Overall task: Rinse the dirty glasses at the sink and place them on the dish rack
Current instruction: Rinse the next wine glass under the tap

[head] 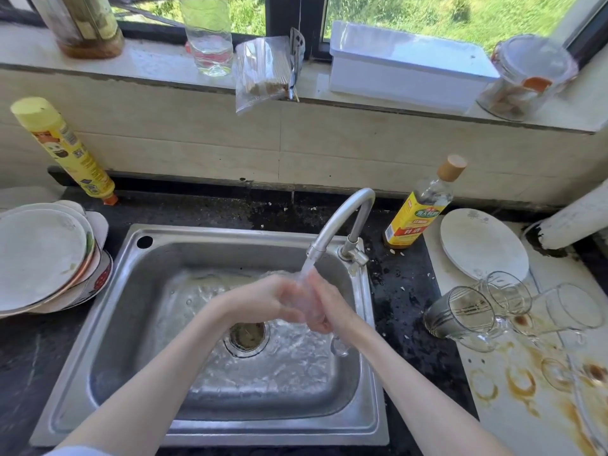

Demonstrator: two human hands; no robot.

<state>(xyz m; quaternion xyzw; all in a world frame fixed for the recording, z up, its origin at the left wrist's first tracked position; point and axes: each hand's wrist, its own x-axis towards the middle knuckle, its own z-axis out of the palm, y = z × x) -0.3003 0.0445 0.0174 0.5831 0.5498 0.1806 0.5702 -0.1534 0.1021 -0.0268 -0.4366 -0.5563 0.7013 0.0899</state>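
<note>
Over the steel sink (108, 311) my left hand (266, 299) and my right hand (329, 307) are pressed together around a clear glass mug (311, 304) under the running faucet (342, 222). The mug is blurred; its handle (340, 347) hangs below my right hand. Water streams over both hands and pools around the drain (246, 337). Three more glass mugs lie tipped on the stained white board (526, 406) at right: one nearest the sink (460, 314), one behind it (508, 292), one further right (569, 311).
Stacked dirty plates (42, 258) sit left of the sink, with a yellow bottle (62, 149) behind. A yellow-labelled bottle (418, 209) and a white plate (483, 245) stand right of the faucet. The windowsill holds jars, a bag and a white box (408, 67).
</note>
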